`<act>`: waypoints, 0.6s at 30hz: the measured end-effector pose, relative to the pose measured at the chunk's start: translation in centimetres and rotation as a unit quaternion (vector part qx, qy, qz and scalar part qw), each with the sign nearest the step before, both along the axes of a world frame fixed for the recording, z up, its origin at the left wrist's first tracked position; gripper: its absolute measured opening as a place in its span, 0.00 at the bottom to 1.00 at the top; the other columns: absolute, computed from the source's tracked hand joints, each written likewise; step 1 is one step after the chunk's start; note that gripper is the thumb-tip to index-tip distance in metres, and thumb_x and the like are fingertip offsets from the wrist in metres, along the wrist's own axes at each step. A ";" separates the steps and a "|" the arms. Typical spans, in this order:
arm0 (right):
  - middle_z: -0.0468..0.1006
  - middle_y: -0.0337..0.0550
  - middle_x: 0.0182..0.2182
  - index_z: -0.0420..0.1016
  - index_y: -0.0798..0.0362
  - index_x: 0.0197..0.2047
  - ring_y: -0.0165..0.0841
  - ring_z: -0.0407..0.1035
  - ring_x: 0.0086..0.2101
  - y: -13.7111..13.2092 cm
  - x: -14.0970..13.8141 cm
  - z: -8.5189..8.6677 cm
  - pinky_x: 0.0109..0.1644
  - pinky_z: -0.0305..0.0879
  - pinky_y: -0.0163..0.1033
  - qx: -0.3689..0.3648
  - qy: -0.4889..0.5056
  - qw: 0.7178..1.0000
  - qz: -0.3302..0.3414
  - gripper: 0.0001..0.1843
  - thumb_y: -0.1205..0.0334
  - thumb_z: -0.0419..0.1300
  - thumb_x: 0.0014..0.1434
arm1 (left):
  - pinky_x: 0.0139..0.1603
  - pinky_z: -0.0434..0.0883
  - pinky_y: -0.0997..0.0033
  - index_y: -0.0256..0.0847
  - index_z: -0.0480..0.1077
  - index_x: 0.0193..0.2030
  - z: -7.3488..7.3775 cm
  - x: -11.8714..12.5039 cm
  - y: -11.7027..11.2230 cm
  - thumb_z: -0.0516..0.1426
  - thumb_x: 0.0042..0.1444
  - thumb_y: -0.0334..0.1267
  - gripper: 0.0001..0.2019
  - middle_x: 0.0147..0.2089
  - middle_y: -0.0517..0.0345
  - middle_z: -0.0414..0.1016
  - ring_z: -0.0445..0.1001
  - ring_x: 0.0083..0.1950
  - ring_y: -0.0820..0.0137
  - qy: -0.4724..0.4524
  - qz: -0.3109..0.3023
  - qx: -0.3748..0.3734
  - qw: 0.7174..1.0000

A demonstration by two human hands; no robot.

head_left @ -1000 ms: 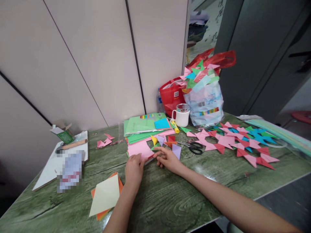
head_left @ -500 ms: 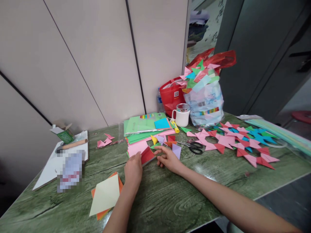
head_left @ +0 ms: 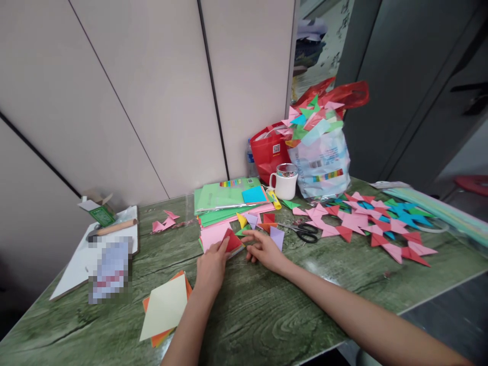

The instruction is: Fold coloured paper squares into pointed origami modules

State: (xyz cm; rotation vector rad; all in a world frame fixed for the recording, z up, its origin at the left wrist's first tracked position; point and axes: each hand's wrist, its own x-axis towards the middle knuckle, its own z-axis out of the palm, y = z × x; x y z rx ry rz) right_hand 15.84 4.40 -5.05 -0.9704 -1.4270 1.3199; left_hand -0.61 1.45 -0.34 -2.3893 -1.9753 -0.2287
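My left hand rests at the left side of a small folded red paper, its fingers pressed together on the paper's edge. The red paper lies over a pink sheet stack. Close to the paper's right corner is my right hand, its fingers loosely curled and apart, with nothing visible in them. Just beyond the hands lie folded pieces, among them a yellow one, an orange one and a purple one. Black-handled scissors lie to their right.
Cream and orange sheets lie front left. Behind are green paper packs, a white mug and a bag full of folded pieces. Joined pink and red pieces spread rightward. A hammer lies on a white board.
My left hand has shifted slightly right and forward, bringing the left part of the red paper over, so less of it shows. My right hand has hardly moved.
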 end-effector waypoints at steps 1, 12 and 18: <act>0.70 0.44 0.41 0.62 0.52 0.47 0.21 0.68 0.20 0.0 0.0 0.0 0.18 0.63 0.27 0.001 -0.001 1.000 0.000 0.21 0.68 0.54 0.48 | 0.35 0.69 0.64 0.47 0.57 0.60 0.0 -0.1 0.1 0.47 0.58 0.36 0.22 0.51 0.46 0.71 0.74 0.42 0.59 0.005 0.009 -0.004 1.000; 0.69 0.44 0.41 0.61 0.52 0.47 0.21 0.68 0.19 0.1 0.0 -0.3 0.17 0.64 0.27 0.003 -0.002 1.000 0.004 0.20 0.69 0.54 0.48 | 0.33 0.67 0.68 0.49 0.47 0.64 0.2 -0.2 0.4 0.42 0.61 0.39 0.23 0.42 0.47 0.76 0.76 0.38 0.62 0.060 0.051 -0.022 0.997; 0.68 0.43 0.42 0.61 0.52 0.46 0.20 0.68 0.19 0.0 0.0 -0.1 0.17 0.63 0.26 0.019 -0.008 1.000 0.004 0.20 0.69 0.53 0.48 | 0.33 0.66 0.69 0.49 0.47 0.64 0.4 -0.3 0.3 0.42 0.61 0.37 0.23 0.37 0.48 0.77 0.76 0.36 0.62 0.053 0.057 -0.020 0.997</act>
